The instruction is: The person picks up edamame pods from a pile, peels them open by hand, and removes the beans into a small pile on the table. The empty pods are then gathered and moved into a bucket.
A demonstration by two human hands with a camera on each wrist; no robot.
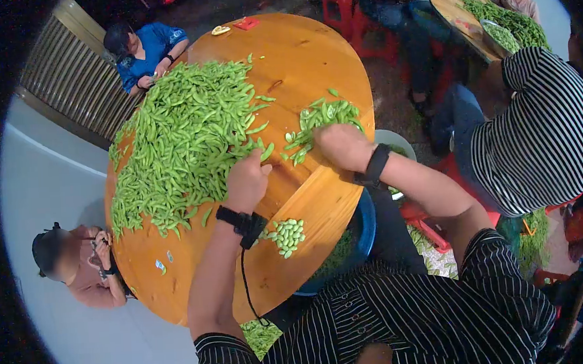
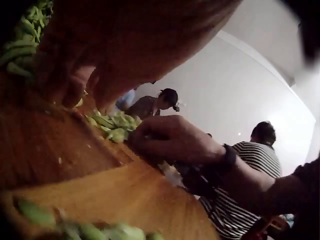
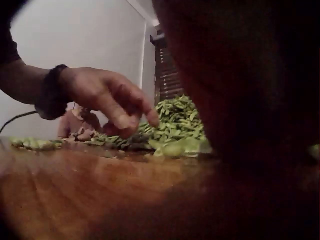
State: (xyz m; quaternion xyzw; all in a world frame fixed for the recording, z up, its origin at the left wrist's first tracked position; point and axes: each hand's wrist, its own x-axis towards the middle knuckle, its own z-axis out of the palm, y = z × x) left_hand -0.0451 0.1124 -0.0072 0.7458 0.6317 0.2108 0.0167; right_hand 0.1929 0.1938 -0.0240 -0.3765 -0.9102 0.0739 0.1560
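Observation:
A broad heap of green soybean pods (image 1: 183, 135) covers the left half of the round wooden table (image 1: 311, 49). At its near right edge is my left hand (image 1: 247, 184), thumb and forefinger apart in the right wrist view, fingertips close beside a loose pod (image 1: 267, 151). My right hand (image 1: 342, 146) is at the near side of a smaller pile of pods and shells (image 1: 327, 114), its fingers bent down toward them. Those fingertips are hidden, and I cannot tell whether they hold a pod. A small cluster of shelled beans (image 1: 286, 237) lies near my left wrist.
A blue tub (image 1: 366, 227) stands below the table's near right edge. A person in blue (image 1: 156, 47) sits across, another person (image 1: 88, 272) at the left. Close on the right is a person in stripes (image 1: 539, 136). A second table (image 1: 454, 15) bears more pods.

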